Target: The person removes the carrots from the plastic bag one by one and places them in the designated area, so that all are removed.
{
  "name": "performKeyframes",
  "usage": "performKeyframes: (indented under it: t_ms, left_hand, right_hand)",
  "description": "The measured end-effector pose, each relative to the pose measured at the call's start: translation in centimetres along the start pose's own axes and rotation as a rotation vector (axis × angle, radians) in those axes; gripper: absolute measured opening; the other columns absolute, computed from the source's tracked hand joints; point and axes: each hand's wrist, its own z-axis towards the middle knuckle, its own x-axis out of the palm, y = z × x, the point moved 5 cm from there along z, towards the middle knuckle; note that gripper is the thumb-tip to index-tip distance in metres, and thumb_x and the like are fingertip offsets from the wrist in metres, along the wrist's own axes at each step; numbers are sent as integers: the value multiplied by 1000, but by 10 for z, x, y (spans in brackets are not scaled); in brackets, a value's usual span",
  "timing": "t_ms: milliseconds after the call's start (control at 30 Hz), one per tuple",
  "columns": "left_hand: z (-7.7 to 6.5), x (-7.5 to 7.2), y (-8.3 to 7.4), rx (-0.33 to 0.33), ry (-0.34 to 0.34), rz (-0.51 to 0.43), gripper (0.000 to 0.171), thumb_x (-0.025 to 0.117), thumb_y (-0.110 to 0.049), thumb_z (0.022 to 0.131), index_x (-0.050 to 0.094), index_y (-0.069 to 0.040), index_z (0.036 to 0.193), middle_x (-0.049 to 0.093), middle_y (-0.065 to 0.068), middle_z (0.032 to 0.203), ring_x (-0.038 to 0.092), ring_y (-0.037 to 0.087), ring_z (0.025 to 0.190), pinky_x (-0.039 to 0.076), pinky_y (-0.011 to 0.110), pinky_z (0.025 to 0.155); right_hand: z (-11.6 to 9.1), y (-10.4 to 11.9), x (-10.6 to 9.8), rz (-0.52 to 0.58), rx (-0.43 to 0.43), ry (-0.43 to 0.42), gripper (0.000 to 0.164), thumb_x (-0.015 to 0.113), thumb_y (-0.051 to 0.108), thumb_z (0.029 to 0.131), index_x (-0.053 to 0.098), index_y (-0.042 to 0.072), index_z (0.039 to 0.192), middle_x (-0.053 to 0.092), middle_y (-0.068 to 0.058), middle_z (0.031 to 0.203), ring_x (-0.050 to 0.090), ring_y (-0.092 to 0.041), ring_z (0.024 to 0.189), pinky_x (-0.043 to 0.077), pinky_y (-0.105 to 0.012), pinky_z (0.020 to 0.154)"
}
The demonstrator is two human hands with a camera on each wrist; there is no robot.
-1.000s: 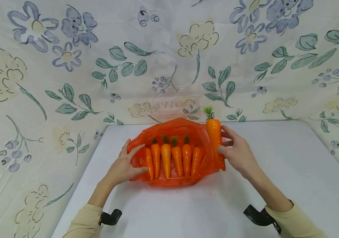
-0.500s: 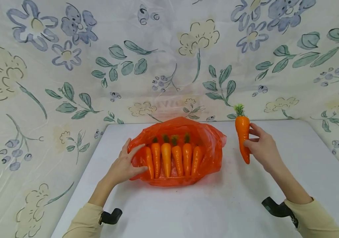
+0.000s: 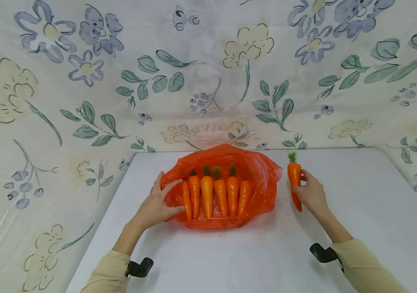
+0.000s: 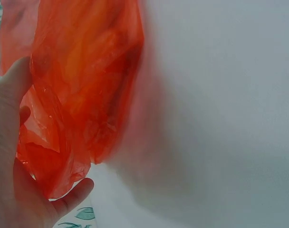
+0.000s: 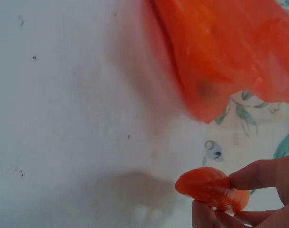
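In the head view, on the white surface, a thin, crinkled red plastic bag with six smooth, tapering carrots inside, its left edge touched by the widely spread left hand, and, just beside its right edge, a glossy carrot pinched in the right hand. In the left wrist view, the bag's creased, translucent film between fingers standing apart. In the right wrist view, rounded, ridged carrot end clamped between thumb and fingertips.

A person's bare left hand and right hand extend from plain, pale-beige sleeves; a small black, elbow-shaped device juts beside each cuff.
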Motion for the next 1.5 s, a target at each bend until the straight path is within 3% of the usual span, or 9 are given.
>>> performKeyframes:
  t_ms: [300, 533, 900, 1200, 1433, 1500]
  left_hand:
    - [1, 6, 1, 12, 7, -16, 77, 77, -47, 81, 44, -27, 148, -3, 23, 163, 23, 57, 141, 41, 74, 94]
    - [-2, 15, 4, -24, 37, -22, 78, 75, -49, 82, 44, -24, 149, -3, 25, 162, 22, 57, 141, 39, 75, 96]
    - [-2, 25, 5, -56, 104, 80, 89, 76, -53, 79, 39, -19, 152, -3, 27, 162, 36, 63, 130, 40, 73, 96]
    - [-4, 29, 11, -37, 116, 149, 98, 79, -54, 75, 36, -12, 152, 1, 29, 160, 41, 59, 128, 42, 71, 96]
    - [-5, 38, 18, -104, 176, 55, 109, 81, -52, 74, 21, -9, 155, -5, 29, 160, 24, 60, 138, 40, 70, 99]
    - [-6, 40, 20, -121, 191, 38, 112, 82, -52, 74, 17, -9, 155, -5, 29, 160, 25, 61, 136, 41, 71, 97]
  right_hand:
    - [8, -18, 8, -41, 39, -9, 62, 49, 10, 95, 25, -17, 146, 42, -39, 138, 47, -50, 119, 47, -58, 101]
    - [11, -27, 11, -29, 69, 16, 65, 47, 6, 91, 24, -16, 147, 40, -39, 141, 47, -50, 121, 47, -57, 101]
    - [15, -34, 19, -41, 78, 19, 65, 49, 6, 92, 23, -13, 149, 40, -37, 142, 45, -49, 124, 45, -57, 103]
    - [15, -37, 22, -38, 87, 27, 67, 52, 8, 95, 20, -11, 150, 39, -36, 142, 45, -48, 122, 46, -56, 102]
    - [12, -36, 22, -25, 41, 35, 68, 53, 10, 93, 22, -12, 149, 41, -37, 140, 47, -48, 120, 46, -58, 101]
    - [11, -35, 22, -16, 35, 37, 67, 53, 10, 93, 22, -11, 149, 41, -36, 140, 47, -48, 120, 46, -57, 101]
